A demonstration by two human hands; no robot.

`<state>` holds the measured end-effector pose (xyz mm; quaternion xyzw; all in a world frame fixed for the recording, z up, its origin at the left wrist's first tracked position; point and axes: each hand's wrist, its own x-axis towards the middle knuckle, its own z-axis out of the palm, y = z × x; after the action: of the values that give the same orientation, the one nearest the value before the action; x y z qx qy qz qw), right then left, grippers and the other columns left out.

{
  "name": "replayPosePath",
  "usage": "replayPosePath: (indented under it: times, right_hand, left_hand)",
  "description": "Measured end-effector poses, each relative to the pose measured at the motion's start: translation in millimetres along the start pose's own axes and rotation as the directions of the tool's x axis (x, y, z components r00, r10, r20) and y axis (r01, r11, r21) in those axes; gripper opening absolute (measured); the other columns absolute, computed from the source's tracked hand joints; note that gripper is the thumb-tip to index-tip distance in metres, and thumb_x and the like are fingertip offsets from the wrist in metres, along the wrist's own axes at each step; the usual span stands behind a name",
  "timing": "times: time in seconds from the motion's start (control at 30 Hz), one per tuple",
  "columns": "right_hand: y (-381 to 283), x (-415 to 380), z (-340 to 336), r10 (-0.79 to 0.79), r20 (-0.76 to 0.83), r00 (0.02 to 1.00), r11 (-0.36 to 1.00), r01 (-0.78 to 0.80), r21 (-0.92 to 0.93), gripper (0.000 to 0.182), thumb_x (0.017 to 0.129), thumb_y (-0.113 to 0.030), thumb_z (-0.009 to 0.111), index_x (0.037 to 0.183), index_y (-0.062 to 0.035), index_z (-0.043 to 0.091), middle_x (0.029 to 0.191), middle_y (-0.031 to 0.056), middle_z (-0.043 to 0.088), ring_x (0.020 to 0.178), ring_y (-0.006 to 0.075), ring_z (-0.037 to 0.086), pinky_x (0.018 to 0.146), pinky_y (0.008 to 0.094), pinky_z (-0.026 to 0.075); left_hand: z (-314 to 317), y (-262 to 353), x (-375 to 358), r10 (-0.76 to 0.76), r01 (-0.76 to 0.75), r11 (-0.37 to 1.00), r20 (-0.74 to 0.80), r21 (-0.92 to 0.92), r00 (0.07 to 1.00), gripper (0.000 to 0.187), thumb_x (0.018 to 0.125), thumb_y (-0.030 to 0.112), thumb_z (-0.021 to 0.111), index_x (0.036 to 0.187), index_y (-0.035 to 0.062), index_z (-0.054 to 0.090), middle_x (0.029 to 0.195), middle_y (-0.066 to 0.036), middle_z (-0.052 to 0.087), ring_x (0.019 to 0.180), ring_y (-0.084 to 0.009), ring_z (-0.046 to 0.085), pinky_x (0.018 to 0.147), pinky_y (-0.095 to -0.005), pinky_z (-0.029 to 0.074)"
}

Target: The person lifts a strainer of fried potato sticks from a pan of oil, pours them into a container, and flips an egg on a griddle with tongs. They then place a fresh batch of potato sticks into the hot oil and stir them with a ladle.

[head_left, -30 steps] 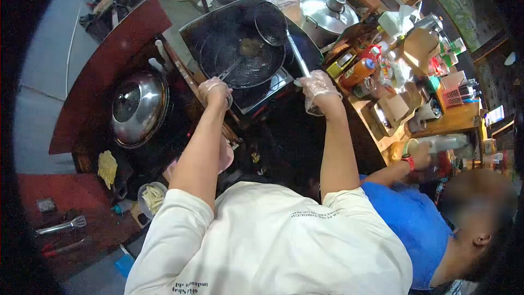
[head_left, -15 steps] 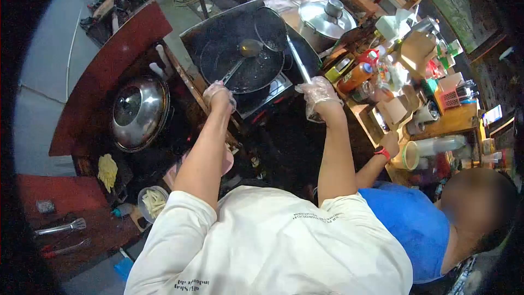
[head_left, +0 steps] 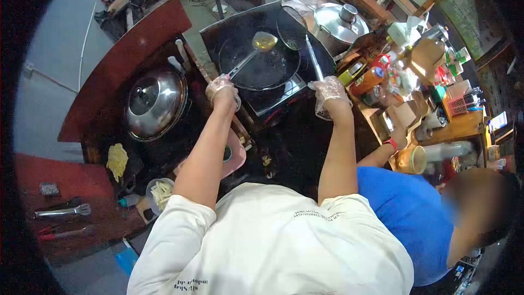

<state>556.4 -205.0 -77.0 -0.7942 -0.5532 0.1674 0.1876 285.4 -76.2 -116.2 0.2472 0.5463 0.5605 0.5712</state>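
My left hand [head_left: 222,92], in a clear plastic glove, is closed round the handle of a metal ladle [head_left: 265,41]. Yellowish liquid shows in the ladle's bowl, which is over the far part of a black wok [head_left: 256,71] with a dark, shiny inside. In my right hand [head_left: 331,97], also gloved in clear plastic, is the metal handle of a round skimmer [head_left: 314,57]. The skimmer's dark mesh head is at the wok's far right edge, beside the ladle. The wok stands on a stove with a dark splash guard [head_left: 218,33] around it.
Left stands a lidded pan [head_left: 156,101]; a large lidded pot [head_left: 341,24] is behind right. Bottles and boxes crowd the right-hand table [head_left: 450,125]. A co-worker in blue [head_left: 404,221] reaches there. A bowl of pale strips [head_left: 162,194] and tongs [head_left: 65,211] lie lower left.
The view has shifted, so most things appear farther right. The ladle's bowl is slightly higher and shows more yellow liquid. Both hands keep their holds. The co-worker's hand has moved a little.
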Motion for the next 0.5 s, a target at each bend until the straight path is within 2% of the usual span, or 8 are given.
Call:
replayPosePath:
  times: [0.07, 0.1, 0.17, 0.23, 0.33, 0.43, 0.47, 0.5]
  right_hand:
    - [-12.6, -7.8, -7.9, 0.005, 0.018, 1.000, 0.994, -0.007, 0.108, 0.038, 0.078, -0.035, 0.064, 0.085, 0.0024, 0.065, 0.079, 0.0195, 0.064, 0.080, 0.0330, 0.065, 0.073, 0.0413, 0.049]
    - [-20.3, -13.1, -8.9, 0.003, 0.018, 1.000, 0.994, -0.005, 0.110, 0.038, 0.078, -0.035, 0.064, 0.085, 0.0024, 0.065, 0.079, 0.0195, 0.064, 0.080, 0.0330, 0.065, 0.073, 0.0413, 0.049]
    - [-32.0, -20.4, -7.7, 0.318, 0.033, 0.947, 0.872, -0.306, 0.382, 0.040, 0.078, -0.036, 0.063, 0.085, 0.0032, 0.065, 0.072, 0.0198, 0.063, 0.076, 0.0348, 0.064, 0.072, 0.0422, 0.049]
    - [-2.1, -7.6, 23.1, 0.361, 0.092, 0.928, 0.828, -0.364, 0.426, 0.034, 0.079, -0.032, 0.061, 0.089, -0.0002, 0.066, 0.083, 0.0212, 0.064, 0.082, 0.0341, 0.064, 0.075, 0.0420, 0.049]
    - [13.2, -11.0, 41.4, 0.123, -0.029, 0.992, 0.954, -0.110, 0.278, 0.019, 0.077, -0.018, 0.069, 0.076, -0.0042, 0.056, 0.065, 0.0055, 0.056, 0.056, 0.0181, 0.055, 0.053, 0.0320, 0.044]
    - [18.0, -13.8, 50.9, 0.123, -0.077, 0.989, 0.871, -0.070, 0.486, 0.018, 0.077, -0.016, 0.070, 0.076, -0.0033, 0.057, 0.066, 0.0056, 0.056, 0.058, 0.0171, 0.056, 0.053, 0.0312, 0.043]
    - [15.7, -20.7, 46.5, -0.104, -0.157, 0.982, 0.980, 0.128, 0.154, 0.019, 0.077, -0.016, 0.070, 0.076, -0.0025, 0.057, 0.065, 0.0052, 0.055, 0.058, 0.0163, 0.055, 0.053, 0.0309, 0.042]
    - [11.9, -23.0, 42.1, -0.222, -0.158, 0.962, 0.975, 0.221, -0.024, 0.019, 0.077, -0.016, 0.070, 0.075, -0.0021, 0.057, 0.065, 0.0051, 0.055, 0.057, 0.0159, 0.055, 0.053, 0.0308, 0.042]
  left_hand:
    - [-5.8, 6.9, -2.9, 0.003, -0.003, 0.999, 0.002, -0.040, 1.000, 0.001, 0.086, 0.005, 0.059, 0.086, 0.0056, 0.059, 0.060, -0.001, 0.050, 0.044, -0.0137, 0.047, 0.038, -0.0279, 0.036]
    - [-10.2, 10.8, -4.5, -0.014, 0.015, 1.000, 0.037, -0.022, 0.999, 0.001, 0.086, 0.005, 0.058, 0.086, 0.0054, 0.059, 0.059, 0.000, 0.049, 0.043, -0.0135, 0.046, 0.038, -0.0277, 0.036]
    - [-16.8, 16.5, -10.2, -0.029, 0.029, 1.000, 0.071, -0.003, 0.997, 0.001, 0.086, 0.005, 0.058, 0.086, 0.0052, 0.059, 0.058, 0.000, 0.049, 0.042, -0.0133, 0.045, 0.038, -0.0275, 0.035]
    - [-20.9, 17.8, -15.6, -0.007, 0.007, 1.000, 0.012, 0.029, 1.000, 0.008, 0.087, 0.008, 0.060, 0.095, 0.0035, 0.062, 0.072, -0.002, 0.059, 0.052, -0.0110, 0.049, 0.045, -0.0255, 0.040]
    - [-32.7, 9.9, -10.9, -0.028, 0.031, 0.997, 0.045, -0.071, 0.999, 0.011, 0.086, 0.009, 0.062, 0.096, 0.0041, 0.061, 0.069, 0.000, 0.055, 0.052, -0.0105, 0.048, 0.044, -0.0245, 0.038]
    - [-41.6, 10.7, -16.6, 0.001, -0.006, 0.999, 0.099, 0.054, 0.995, 0.010, 0.086, 0.010, 0.063, 0.094, 0.0046, 0.060, 0.067, 0.000, 0.053, 0.051, -0.0103, 0.048, 0.043, -0.0243, 0.037]
    - [-42.4, 11.3, -17.4, -0.019, 0.018, 1.000, 0.085, 0.008, 0.996, 0.008, 0.086, 0.011, 0.064, 0.088, 0.0051, 0.060, 0.066, 0.000, 0.054, 0.050, -0.0106, 0.048, 0.041, -0.0241, 0.036]
    - [-42.2, 11.9, -17.7, -0.017, 0.016, 1.000, 0.085, 0.008, 0.996, 0.008, 0.086, 0.011, 0.064, 0.088, 0.0051, 0.060, 0.066, 0.000, 0.054, 0.050, -0.0106, 0.048, 0.041, -0.0241, 0.036]
